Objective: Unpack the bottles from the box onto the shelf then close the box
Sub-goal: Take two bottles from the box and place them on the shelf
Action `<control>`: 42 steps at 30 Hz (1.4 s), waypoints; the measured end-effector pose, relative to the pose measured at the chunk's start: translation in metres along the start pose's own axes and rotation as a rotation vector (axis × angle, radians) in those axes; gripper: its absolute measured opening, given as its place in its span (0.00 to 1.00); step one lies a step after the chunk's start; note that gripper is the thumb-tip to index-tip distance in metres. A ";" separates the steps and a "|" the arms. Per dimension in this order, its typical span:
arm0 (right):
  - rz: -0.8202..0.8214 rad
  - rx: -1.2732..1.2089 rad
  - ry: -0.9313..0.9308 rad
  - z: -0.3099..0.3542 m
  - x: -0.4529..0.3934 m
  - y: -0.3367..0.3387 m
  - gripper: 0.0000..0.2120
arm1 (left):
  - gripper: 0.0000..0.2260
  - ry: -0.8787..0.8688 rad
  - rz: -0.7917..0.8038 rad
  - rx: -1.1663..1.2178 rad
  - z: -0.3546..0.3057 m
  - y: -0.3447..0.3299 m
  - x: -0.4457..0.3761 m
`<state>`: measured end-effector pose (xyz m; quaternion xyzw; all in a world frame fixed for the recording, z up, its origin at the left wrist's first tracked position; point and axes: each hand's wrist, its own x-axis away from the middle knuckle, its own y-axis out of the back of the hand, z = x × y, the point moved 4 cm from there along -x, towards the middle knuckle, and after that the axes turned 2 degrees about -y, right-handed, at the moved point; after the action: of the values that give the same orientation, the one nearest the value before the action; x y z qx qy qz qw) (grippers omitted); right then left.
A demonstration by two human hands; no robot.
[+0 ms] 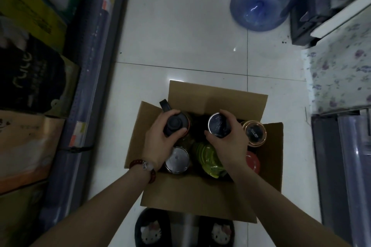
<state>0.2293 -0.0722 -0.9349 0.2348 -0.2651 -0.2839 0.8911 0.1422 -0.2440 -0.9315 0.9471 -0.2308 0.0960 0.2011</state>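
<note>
Standing upright in the open cardboard box (200,192) on the tiled floor (180,36) are six bottles. The left hand (160,138) curls round the black-lidded bottle (175,123) at the box's far left corner; the right hand (228,138) grips the round silver-rimmed bottle (217,124) beside it. Four others remain untouched: white-capped (177,159), yellow-green (206,156), gold-rimmed (255,132), red (253,161). No label is legible.

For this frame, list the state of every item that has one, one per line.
Box: flaps open, on the floor, bottles inside.
Black-lid bottle: upright in box, gripped by left hand.
Silver-rimmed bottle: upright in box, gripped by right hand.
Gold-rimmed bottle: upright, untouched.
White-lid bottle: upright, untouched.
Green bottle: in box, partly under the right hand.
Red-lid bottle: in box, untouched.
</note>
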 end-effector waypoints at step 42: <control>-0.611 -0.564 0.367 0.540 0.217 0.605 0.22 | 0.08 -0.610 0.498 0.362 -0.861 0.088 0.114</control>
<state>0.2839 0.0871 -0.1124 0.0966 0.0662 -0.5487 0.8278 0.1238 0.0054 -0.0954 0.8676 -0.4805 -0.1039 -0.0750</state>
